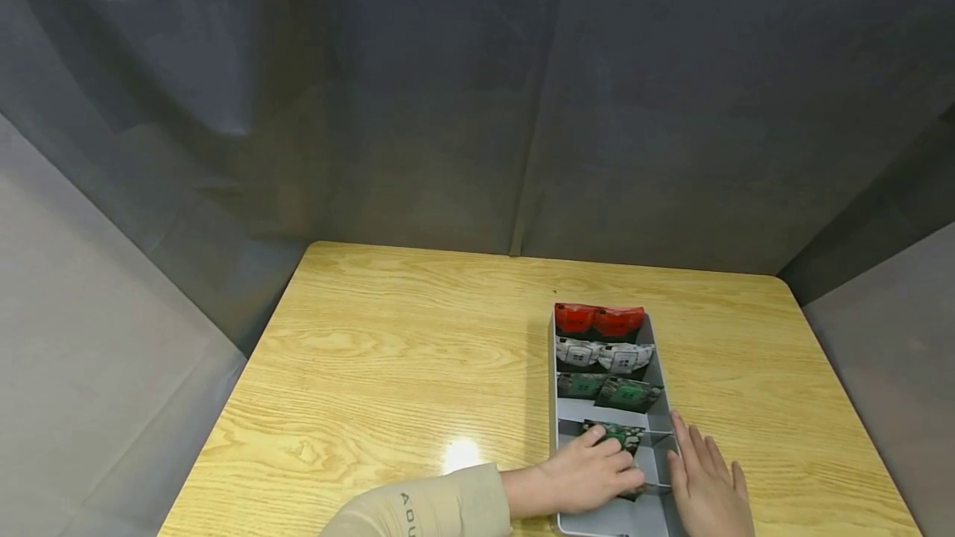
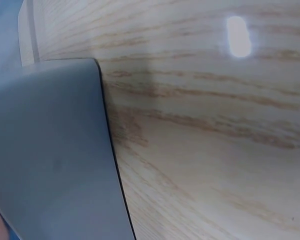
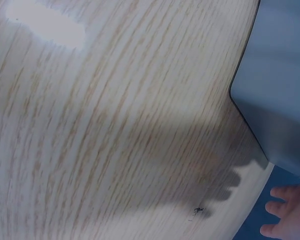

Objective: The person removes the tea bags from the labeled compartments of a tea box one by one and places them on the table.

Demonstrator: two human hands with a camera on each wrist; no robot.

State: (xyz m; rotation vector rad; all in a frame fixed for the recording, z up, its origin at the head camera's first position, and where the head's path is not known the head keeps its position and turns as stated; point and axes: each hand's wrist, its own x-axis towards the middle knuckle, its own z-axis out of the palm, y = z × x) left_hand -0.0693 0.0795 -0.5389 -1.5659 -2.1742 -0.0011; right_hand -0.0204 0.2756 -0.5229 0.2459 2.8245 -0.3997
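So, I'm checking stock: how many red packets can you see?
2, side by side in the far end of the tray: the left packet and the right packet. Others could be hidden behind them.

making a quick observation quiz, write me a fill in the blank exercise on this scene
The packets at the far end of the tray are ____ at the top.
Each of the three farthest rows shows ____ packets side by side.
The ____ hand reaches into the tray.
In the head view, the other hand is on the tray's ____ side.

Missing words: red; two; left; right
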